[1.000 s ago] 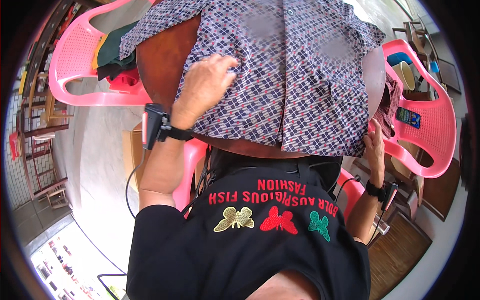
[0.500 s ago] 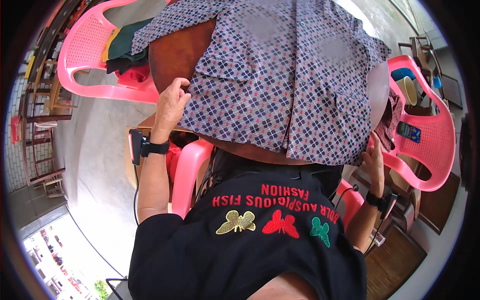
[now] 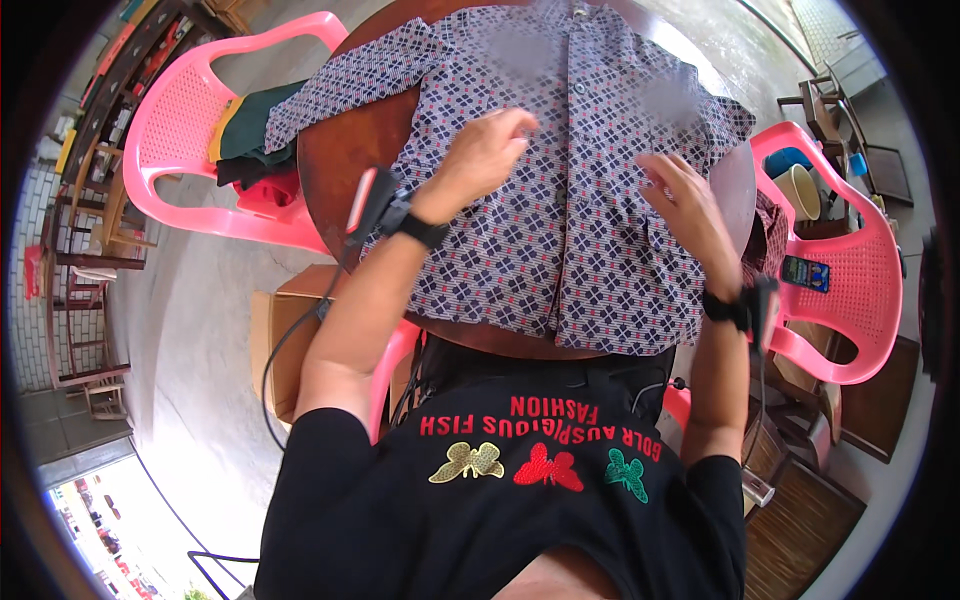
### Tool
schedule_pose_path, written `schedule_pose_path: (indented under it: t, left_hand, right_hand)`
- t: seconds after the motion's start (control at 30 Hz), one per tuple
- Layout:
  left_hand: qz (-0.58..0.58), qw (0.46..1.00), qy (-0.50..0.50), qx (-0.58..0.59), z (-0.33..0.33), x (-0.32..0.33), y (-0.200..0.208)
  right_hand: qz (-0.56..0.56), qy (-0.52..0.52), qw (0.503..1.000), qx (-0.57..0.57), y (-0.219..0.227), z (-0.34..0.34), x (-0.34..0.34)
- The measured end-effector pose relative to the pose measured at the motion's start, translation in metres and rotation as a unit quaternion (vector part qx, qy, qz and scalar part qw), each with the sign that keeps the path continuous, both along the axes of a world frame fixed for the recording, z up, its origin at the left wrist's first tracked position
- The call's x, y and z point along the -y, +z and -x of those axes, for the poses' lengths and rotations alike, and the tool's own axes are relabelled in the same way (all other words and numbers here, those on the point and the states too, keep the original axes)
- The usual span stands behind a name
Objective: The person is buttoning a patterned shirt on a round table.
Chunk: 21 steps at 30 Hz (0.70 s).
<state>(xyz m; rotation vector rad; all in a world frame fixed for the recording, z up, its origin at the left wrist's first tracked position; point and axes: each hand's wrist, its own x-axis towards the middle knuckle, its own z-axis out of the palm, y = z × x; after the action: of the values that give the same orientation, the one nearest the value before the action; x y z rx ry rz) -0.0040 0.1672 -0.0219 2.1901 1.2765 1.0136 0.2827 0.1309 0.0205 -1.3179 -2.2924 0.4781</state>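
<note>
A long-sleeved patterned shirt [image 3: 490,270], white-grey with dark blue clover shapes and small red marks, lies spread front up on a round brown table [image 3: 345,150]. Its buttoned front runs down the middle, and one sleeve stretches out past the table's left edge. Over the shirt's left half hovers my left hand [image 3: 482,160], fingers loosely bent and thumb apart, holding nothing. My right hand [image 3: 692,208] is above the right half, its fingers parted and nothing in them. Both wrists carry black straps with small devices.
On the left stands a pink plastic chair [image 3: 165,150] with folded dark green cloth [image 3: 258,125] on it. Another pink chair [image 3: 860,260] at the right bears a reddish checked cloth [image 3: 765,235] and a dark flat item [image 3: 806,273]. A cardboard box [image 3: 290,340] sits on the floor.
Both hands have left the shirt's lower edges and moved forward and inward over its front. The shirt and table appear farther forward in view, with more of the collar end showing.
</note>
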Motion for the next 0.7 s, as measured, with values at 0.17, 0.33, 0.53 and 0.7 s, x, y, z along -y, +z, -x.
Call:
schedule_pose_path:
  t: [0.17, 0.33, 0.53, 0.7]
  left_hand:
    - [0.123, 0.976, 0.085, 0.159, -0.056, -0.044, -0.02]
    - [0.123, 0.947, 0.137, 0.263, -0.079, -0.053, -0.047]
    - [0.087, 0.961, 0.134, 0.227, -0.075, -0.049, -0.06]
    - [0.017, 0.988, 0.13, 0.081, -0.074, -0.051, -0.055]
  right_hand:
    - [-0.031, -0.085, 0.995, 0.047, -0.043, 0.06, -0.063]
    - [0.005, -0.116, 0.987, 0.115, -0.067, 0.086, -0.077]
    - [0.027, -0.129, 0.99, -0.051, -0.076, 0.059, -0.083]
    - [0.125, -0.124, 0.975, -0.135, -0.067, 0.046, -0.086]
